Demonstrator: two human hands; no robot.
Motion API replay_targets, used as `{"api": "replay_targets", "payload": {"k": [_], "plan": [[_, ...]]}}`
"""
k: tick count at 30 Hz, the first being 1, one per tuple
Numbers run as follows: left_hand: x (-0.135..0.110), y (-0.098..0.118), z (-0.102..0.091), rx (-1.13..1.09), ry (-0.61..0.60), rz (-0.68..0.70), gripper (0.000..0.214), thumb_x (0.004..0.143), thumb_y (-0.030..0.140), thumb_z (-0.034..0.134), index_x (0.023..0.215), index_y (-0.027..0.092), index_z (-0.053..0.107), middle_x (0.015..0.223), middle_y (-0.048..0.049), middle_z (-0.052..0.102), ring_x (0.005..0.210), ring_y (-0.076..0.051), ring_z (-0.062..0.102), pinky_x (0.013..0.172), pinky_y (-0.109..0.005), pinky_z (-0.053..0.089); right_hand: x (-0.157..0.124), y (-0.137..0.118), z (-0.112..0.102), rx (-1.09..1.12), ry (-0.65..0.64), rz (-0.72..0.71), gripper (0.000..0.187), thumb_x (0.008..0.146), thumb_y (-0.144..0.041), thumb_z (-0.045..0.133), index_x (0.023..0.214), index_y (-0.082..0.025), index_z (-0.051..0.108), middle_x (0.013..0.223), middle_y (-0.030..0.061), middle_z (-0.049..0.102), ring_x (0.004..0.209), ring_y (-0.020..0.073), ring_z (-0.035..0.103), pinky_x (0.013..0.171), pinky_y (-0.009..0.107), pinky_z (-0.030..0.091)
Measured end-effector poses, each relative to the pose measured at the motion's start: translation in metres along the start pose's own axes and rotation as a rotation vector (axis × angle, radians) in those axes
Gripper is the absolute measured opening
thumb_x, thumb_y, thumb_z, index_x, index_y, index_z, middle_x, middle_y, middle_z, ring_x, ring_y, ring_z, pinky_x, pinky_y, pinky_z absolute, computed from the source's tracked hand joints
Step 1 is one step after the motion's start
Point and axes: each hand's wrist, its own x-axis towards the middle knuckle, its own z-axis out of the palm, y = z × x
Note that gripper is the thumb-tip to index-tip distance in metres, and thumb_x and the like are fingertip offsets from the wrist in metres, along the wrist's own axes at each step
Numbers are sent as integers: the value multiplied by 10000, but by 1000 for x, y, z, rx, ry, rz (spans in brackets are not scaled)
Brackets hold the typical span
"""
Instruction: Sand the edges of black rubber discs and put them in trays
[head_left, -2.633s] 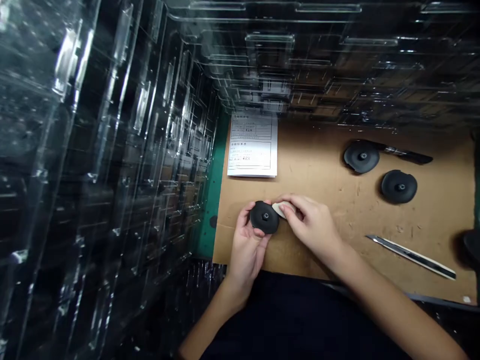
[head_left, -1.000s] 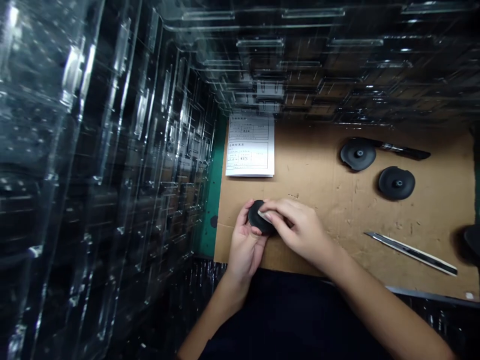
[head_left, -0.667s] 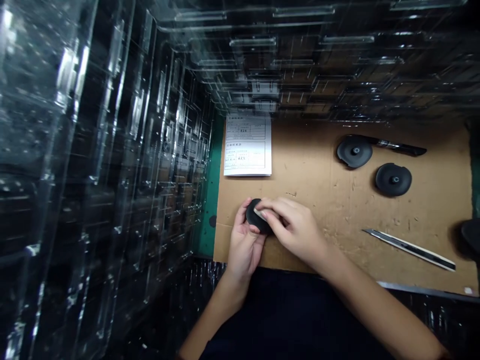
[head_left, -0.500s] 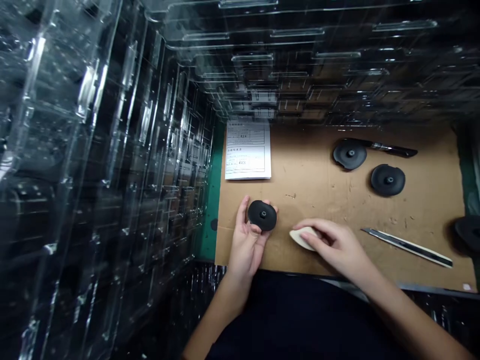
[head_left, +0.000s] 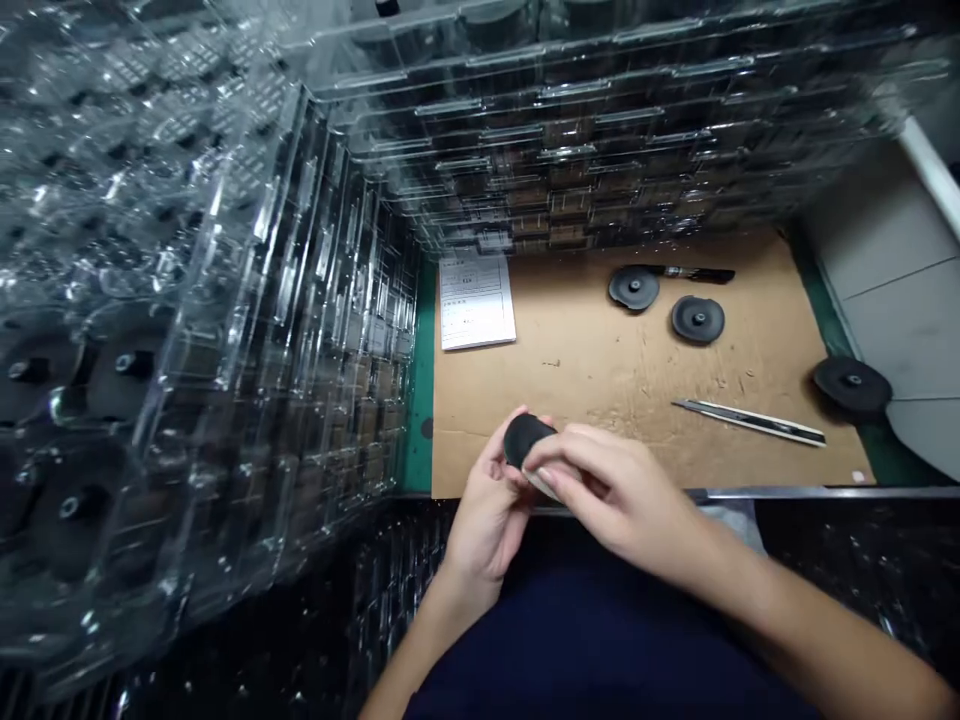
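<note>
My left hand [head_left: 486, 515] holds a round black disc [head_left: 523, 436] by its edge, just above the near edge of a brown cardboard sheet [head_left: 600, 370]. My right hand [head_left: 611, 495] is closed around a small pale pad [head_left: 541, 481], only partly visible under the fingers, and presses it against the disc's lower right side. The disc's centre hole is hidden by my fingers.
Two more black discs [head_left: 634, 287] [head_left: 697, 319] lie at the back of the cardboard beside a black-handled tool [head_left: 694, 273]. A thin blade [head_left: 750, 421] lies to the right, a printed paper [head_left: 475, 312] at back left. Another disc [head_left: 852, 384] sits far right. Stacked clear plastic trays [head_left: 187, 300] wall the left and back.
My right hand drew away to the cardboard with the pale pad half a second ago, then came back onto the disc. The view has tilted up and pulled back.
</note>
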Motion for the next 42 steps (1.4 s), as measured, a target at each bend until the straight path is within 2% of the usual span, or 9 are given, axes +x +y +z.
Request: {"api": "replay_targets", "payload": {"k": [6, 10, 15, 17, 20, 24, 30, 38, 42], "plan": [[-15, 0, 14, 18, -37, 23, 473, 738, 231, 710, 1193, 215, 580, 1053, -71, 677, 995, -198, 632, 893, -292, 496, -20, -9, -8, -91, 204, -163, 194, 890, -130, 466, 1028, -154, 600, 913, 42, 637, 834, 120, 580, 778, 254, 458], [-23, 3, 20, 5, -17, -3, 512, 701, 184, 739, 1179, 265, 573, 1130, -39, 655, 1001, -197, 634, 890, -306, 502, -32, -18, -14, -4, 26, -145, 162, 869, -102, 500, 949, -174, 621, 817, -3, 623, 736, 82, 566, 691, 200, 463], [-24, -1, 29, 23, -94, -8, 399, 687, 222, 755, 1067, 208, 638, 1020, -43, 693, 999, -186, 634, 910, -272, 484, -28, -17, -18, -67, 255, -228, 187, 880, -112, 482, 1010, -145, 611, 878, 34, 634, 802, 110, 582, 751, 243, 475], [-24, 1, 32, 14, -126, -16, 467, 658, 204, 775, 1101, 221, 628, 1099, -47, 674, 1026, -182, 625, 921, -265, 479, -35, -14, -23, -34, 187, -295, 206, 878, -99, 485, 1044, -140, 601, 911, 44, 647, 835, 119, 588, 774, 252, 475], [-23, 6, 36, -21, -154, -28, 593, 596, 239, 812, 1152, 240, 606, 1146, -48, 658, 1002, -169, 634, 891, -245, 496, -52, -8, -37, -46, 26, -224, 185, 865, -91, 512, 1006, -154, 614, 833, 17, 633, 748, 96, 572, 698, 219, 463], [-16, 6, 41, -36, -154, -59, 623, 568, 262, 825, 1154, 229, 615, 1108, -39, 675, 1000, -144, 627, 882, -197, 483, -56, -3, -53, -247, 129, -79, 176, 860, -102, 520, 990, -158, 625, 766, 16, 603, 658, 100, 524, 622, 239, 429], [-7, 2, 43, -138, -171, -189, 361, 666, 259, 768, 1013, 210, 682, 975, 6, 699, 927, -143, 650, 854, -222, 505, -24, 15, -54, -351, 230, -384, 246, 868, -130, 505, 1016, -270, 643, 950, -8, 697, 751, 156, 524, 733, 352, 401], [6, 8, 36, -162, -229, -293, 597, 667, 359, 739, 1219, 216, 563, 1312, -118, 552, 1140, -321, 565, 916, -369, 508, -35, 72, -53, 184, 270, 406, 243, 889, -323, 514, 1092, -215, 593, 866, 22, 635, 733, 146, 573, 646, 275, 460], [18, 5, 35, -177, -200, -260, 586, 715, 412, 671, 1244, 196, 539, 1332, -136, 531, 1178, -328, 532, 937, -370, 496, -62, 98, -40, 12, 234, 507, 224, 881, -307, 510, 1066, -212, 593, 900, 38, 593, 784, 160, 573, 684, 297, 478]]}}
